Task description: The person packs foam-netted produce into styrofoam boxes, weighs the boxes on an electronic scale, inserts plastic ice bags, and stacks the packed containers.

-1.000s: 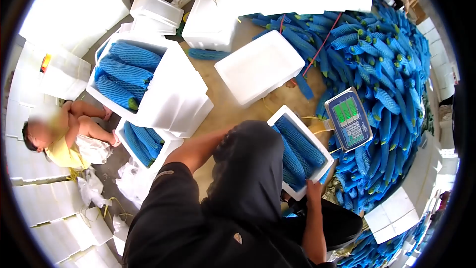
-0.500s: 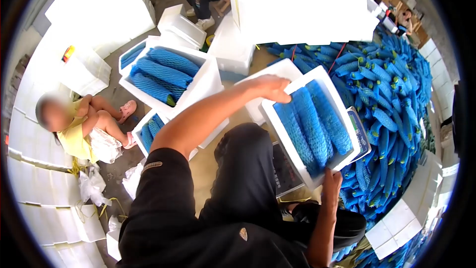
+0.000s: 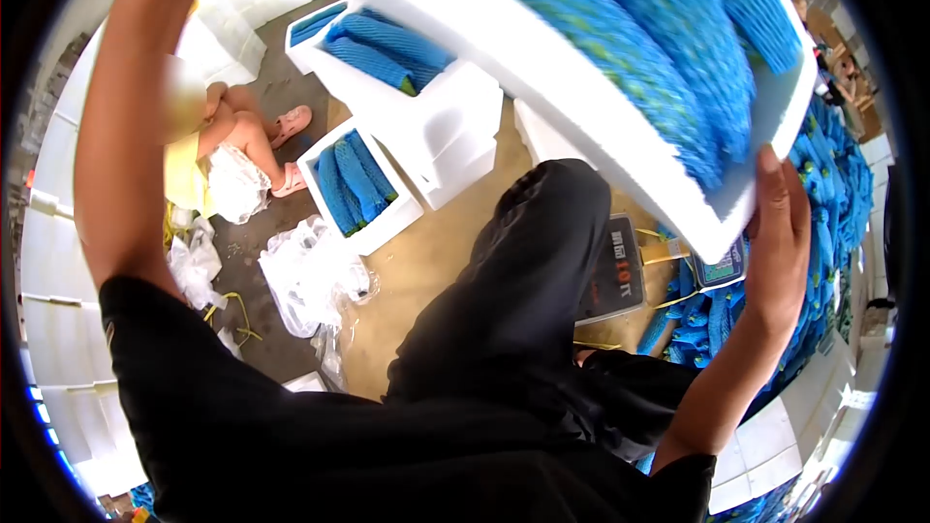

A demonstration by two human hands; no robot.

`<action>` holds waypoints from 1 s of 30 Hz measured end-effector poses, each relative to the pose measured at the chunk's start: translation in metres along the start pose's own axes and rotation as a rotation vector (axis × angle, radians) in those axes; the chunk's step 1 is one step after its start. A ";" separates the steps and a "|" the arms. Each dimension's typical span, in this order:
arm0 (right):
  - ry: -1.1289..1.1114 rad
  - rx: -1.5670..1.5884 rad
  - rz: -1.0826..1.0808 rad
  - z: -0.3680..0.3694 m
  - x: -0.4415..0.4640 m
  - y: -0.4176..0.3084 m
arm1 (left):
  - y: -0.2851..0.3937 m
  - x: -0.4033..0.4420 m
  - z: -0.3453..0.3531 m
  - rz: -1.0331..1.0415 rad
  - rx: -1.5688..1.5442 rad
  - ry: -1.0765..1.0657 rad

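Higher and closer to the camera than half a second ago, when it was over the scale, the white foam box (image 3: 542, 87) now slants across the upper right of the view. Its load of blue-netted pieces (image 3: 630, 48) lies lengthwise inside, slightly blurred. At the near corner the right hand (image 3: 783, 218) grips the wall, thumb by the rim. The left arm (image 3: 126, 155) has swung up and out, and its hand is beyond the top edge, so I cannot tell how the left hand holds. I judge this to be the lifting and carrying of a filled box; the move calls for a firm hold at both ends and an even tilt so that nothing slides out.

Below, past the bent knee (image 3: 567, 203), are the dark scale plate (image 3: 615, 281) and its display (image 3: 722, 269), the latter partly covered by the box. Farther left, a small filled box (image 3: 395, 223) sits beside stacked boxes (image 3: 446, 126), near plastic bags (image 3: 310, 271) and a seated person (image 3: 237, 136). At right, beyond the right hand, spreads a heap of netted pieces (image 3: 838, 203).
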State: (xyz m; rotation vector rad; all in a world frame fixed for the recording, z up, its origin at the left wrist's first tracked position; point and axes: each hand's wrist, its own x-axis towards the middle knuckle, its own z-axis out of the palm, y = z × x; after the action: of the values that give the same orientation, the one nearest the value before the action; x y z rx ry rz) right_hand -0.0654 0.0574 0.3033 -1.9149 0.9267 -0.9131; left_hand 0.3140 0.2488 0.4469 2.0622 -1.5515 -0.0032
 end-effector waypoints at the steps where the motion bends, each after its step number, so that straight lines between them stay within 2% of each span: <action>1: -0.095 0.019 -0.031 0.014 -0.008 -0.010 | 0.007 -0.034 0.000 -0.033 0.105 0.118; 3: -0.289 0.091 -0.096 0.044 -0.023 -0.025 | -0.031 -0.090 -0.032 -0.197 0.182 0.078; 4: -0.412 0.176 -0.140 0.064 -0.035 -0.028 | -0.080 -0.114 -0.070 -0.326 0.152 -0.075; 6: -0.646 0.336 -0.162 0.107 -0.061 -0.026 | -0.104 -0.192 -0.049 -0.305 0.045 0.202; 8: -0.832 0.336 -0.108 0.152 -0.093 -0.013 | -0.124 -0.254 -0.046 -0.463 0.019 0.191; 9: -1.012 0.176 0.073 0.160 -0.098 -0.028 | -0.138 -0.282 -0.044 -0.560 -0.040 0.099; 10: -1.019 0.384 0.032 0.191 -0.118 -0.007 | -0.150 -0.308 -0.041 -0.655 -0.096 0.012; 11: -1.088 0.455 0.153 0.213 -0.134 0.001 | -0.156 -0.327 -0.034 -0.748 -0.071 -0.045; 12: -1.136 0.401 0.197 0.239 -0.148 0.013 | -0.164 -0.346 -0.024 -0.835 -0.047 -0.104; 13: -1.173 0.345 0.257 0.263 -0.166 0.026 | -0.181 -0.372 -0.007 -0.830 -0.026 -0.060; 14: -1.139 0.462 0.293 0.289 -0.184 0.041 | -0.200 -0.391 0.013 -0.822 -0.007 -0.015; 16: -1.165 0.396 0.426 0.335 -0.214 0.074 | -0.224 -0.399 0.033 -1.023 0.005 -0.206; 18: -1.167 0.302 0.502 0.361 -0.226 0.087 | -0.260 -0.409 0.065 -1.008 -0.069 -0.165; 22: -1.111 0.432 0.547 0.418 -0.237 0.118 | -0.343 -0.383 0.107 -0.956 -0.143 -0.199; 24: -1.253 0.492 0.683 0.420 -0.200 0.104 | -0.390 -0.362 0.131 -0.916 -0.133 -0.143; 26: -1.305 0.602 0.710 0.434 -0.194 0.111 | -0.433 -0.337 0.156 -0.866 -0.092 -0.092; 28: -1.362 0.715 0.695 0.458 -0.208 0.137 | -0.460 -0.305 0.173 -0.898 -0.050 -0.127; 30: -1.352 0.655 0.758 0.453 -0.206 0.135 | -0.488 -0.291 0.197 -0.785 -0.032 -0.092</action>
State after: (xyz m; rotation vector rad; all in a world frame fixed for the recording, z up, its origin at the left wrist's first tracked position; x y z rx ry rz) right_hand 0.1830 0.3318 -0.0557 -1.0229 0.3254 0.5128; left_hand 0.5864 0.5112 -0.0207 2.5302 -0.6888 -0.4117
